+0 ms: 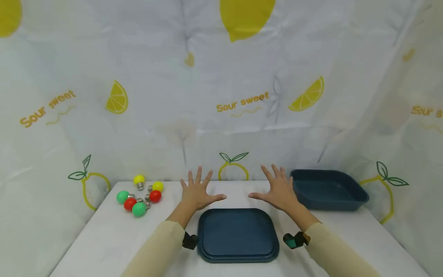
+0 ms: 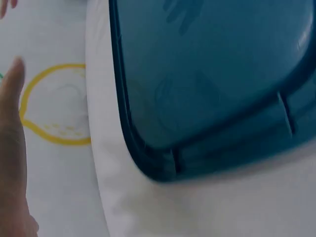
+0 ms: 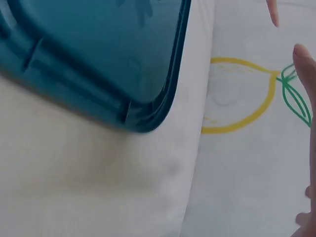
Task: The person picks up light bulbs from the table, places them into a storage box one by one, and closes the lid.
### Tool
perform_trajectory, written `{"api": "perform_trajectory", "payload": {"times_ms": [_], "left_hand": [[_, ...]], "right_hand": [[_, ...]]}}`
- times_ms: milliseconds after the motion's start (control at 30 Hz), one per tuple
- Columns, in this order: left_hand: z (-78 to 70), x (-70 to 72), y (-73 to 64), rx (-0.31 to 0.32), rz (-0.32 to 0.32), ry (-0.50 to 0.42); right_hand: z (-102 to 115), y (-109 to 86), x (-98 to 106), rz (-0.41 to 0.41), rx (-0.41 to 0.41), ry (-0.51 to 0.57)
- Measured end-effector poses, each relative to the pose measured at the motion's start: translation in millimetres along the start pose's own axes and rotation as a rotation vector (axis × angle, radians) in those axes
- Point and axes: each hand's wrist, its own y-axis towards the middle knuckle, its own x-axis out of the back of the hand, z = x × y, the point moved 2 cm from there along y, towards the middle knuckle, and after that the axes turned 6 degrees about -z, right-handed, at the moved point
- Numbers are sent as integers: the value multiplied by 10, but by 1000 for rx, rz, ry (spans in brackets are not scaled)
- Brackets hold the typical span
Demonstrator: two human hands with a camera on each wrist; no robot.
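Both hands are held out over the table with fingers spread, and neither holds anything. The left hand (image 1: 198, 194) is above the far left corner of a dark blue rectangular lid (image 1: 238, 234), which lies flat near the front. On the other side, the right hand (image 1: 278, 192) hovers beyond the lid's far right corner, close to a deep dark blue tray (image 1: 328, 190). In the left wrist view the thumb (image 2: 11, 103) shows beside the lid (image 2: 207, 64). The right wrist view has the lid (image 3: 103, 44) at upper left and the right thumb (image 3: 305, 64) at the edge.
Several coloured bulbs with metal screw bases lie in a cluster at the table's back left: green (image 1: 139, 209), red (image 1: 155, 196) and yellow (image 1: 139, 179) ones. A white sheet (image 1: 155, 127) printed with lemons hangs behind and beside the white table (image 1: 145, 238).
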Motion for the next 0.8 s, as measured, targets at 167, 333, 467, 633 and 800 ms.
{"api": "perform_trajectory", "payload": {"times_ms": [167, 333, 467, 633, 800], "left_hand": [[-249, -85, 49, -35, -61, -117], [-584, -153, 126, -72, -83, -165], [-867, -231, 138, -73, -56, -290], [-1127, -370, 144, -38, -27, -482], [-1328, -549, 157, -36, -17, -573]], "right_hand": [[-263, -152, 89, -207, 58, 66], [-622, -283, 191, -396, 16, 70], [-924, -404, 292, -487, -104, 49], [-1270, -537, 403, -499, -245, 48], [-1604, -656, 483, -460, -387, 75]]}}
